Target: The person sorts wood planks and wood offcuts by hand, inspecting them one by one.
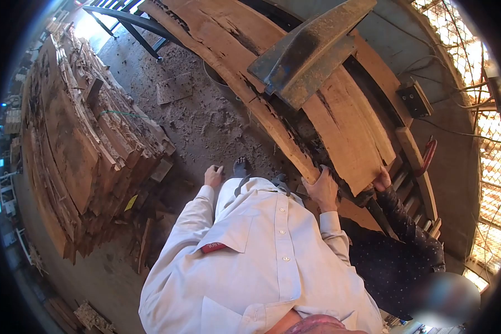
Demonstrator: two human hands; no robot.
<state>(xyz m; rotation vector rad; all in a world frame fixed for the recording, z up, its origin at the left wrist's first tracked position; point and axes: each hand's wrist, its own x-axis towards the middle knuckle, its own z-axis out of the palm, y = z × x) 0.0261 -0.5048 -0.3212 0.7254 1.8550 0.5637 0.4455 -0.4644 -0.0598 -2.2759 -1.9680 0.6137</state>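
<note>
- Plank end sits in the right hand, just off centre toward 4 o'clock, with the fingers clamped over its near edge (thumb side is hidden, so that's all I can make out).
- Right next to it at 3 o'clock, a co-worker's hand in a dark dotted sleeve touches the same end of the plank.
- From those two hands the plank runs up and away toward 11 o'clock. It's a wide, rough slab with split, ragged edges.
- A blue-grey metal housing lies across it at 1 o'clock.
- Left hand hangs just off centre at 8 o'clock, well apart from the plank. Seen from above, so I can't tell if the fingers are curled in or loose.
- A foot pokes out between the two hands, on the sawdust-covered floor.
- Further out at 9 o'clock there's a big stack of rough slabs.
- A small flat board lies on the floor at 11 o'clock.
- At 2 o'clock a dark switch box with wires sits beside the machine, and a red handle is just below it at 3.
</note>
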